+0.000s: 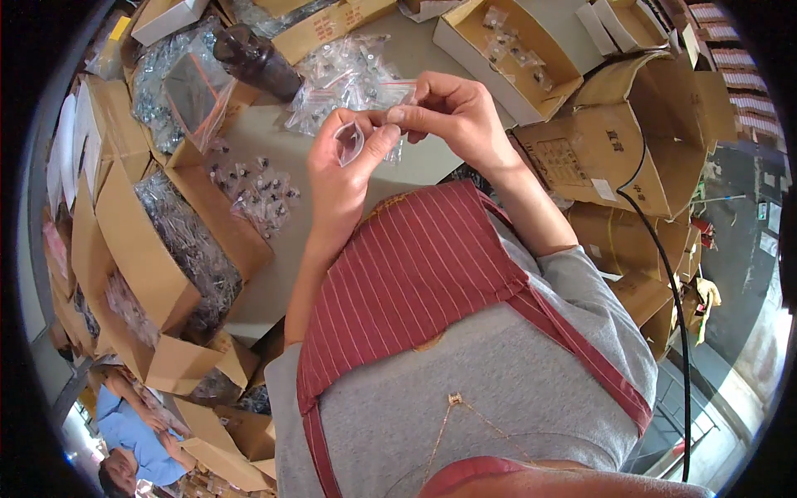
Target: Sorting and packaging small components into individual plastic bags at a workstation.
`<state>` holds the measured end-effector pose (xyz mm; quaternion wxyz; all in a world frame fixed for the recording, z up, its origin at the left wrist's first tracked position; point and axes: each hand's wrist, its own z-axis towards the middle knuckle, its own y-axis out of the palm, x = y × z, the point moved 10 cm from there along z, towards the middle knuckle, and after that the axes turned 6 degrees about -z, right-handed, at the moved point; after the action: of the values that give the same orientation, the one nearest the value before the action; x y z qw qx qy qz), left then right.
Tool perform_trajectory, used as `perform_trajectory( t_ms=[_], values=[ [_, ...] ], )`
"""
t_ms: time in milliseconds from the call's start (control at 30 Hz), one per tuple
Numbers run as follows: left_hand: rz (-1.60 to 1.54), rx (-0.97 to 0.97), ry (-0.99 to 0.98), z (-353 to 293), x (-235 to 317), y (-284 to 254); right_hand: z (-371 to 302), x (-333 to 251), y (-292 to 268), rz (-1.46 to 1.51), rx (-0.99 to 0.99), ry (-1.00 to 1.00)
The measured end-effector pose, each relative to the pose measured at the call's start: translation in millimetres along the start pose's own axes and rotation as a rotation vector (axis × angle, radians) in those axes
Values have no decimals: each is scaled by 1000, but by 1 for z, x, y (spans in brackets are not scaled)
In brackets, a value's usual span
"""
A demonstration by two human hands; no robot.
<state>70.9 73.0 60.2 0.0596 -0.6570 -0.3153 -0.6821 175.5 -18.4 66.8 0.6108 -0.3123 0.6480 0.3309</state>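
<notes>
Both hands meet over the near part of the table, in front of a pile of clear zip bags [344, 70]. My left hand [344, 158] is closed on a small clear plastic bag [350, 143], whose rounded mouth gapes between thumb and fingers. With thumb and fingertips pinched together, my right hand [452, 116] touches the left fingertips at the bag's edge. Part of the clear plastic hangs below the fingers. Whether anything small sits between the right fingertips is hidden. Left of my left hand lie scattered small packets with dark parts [257, 191].
A dark bottle [257, 62] stands beside the zip-bag pile. Open cartons of bagged parts [158, 241] line the left side. A shallow box with several packets [506, 58] and a large open carton [614, 141] are at the right. A person in blue [137, 432] is at lower left.
</notes>
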Motion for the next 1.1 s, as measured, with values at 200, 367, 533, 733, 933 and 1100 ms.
perform_trajectory(
  t_ms=[200,367,533,733,933,1100],
  values=[
    [-25,86,-3,-9,1,-18,-4,-1,8,-40,-25,39],
    [-68,58,-3,-11,6,-16,-6,0,10,56,-43,46],
    [-95,49,-7,-15,12,-16,-6,0,15,119,-69,72],
    [-89,56,33,-19,22,-13,-12,4,20,224,-73,156],
    [-164,77,30,-24,27,-13,-16,9,30,403,-139,234],
    [-189,35,19,-25,28,-13,-17,3,30,390,-118,215]
  ],
)
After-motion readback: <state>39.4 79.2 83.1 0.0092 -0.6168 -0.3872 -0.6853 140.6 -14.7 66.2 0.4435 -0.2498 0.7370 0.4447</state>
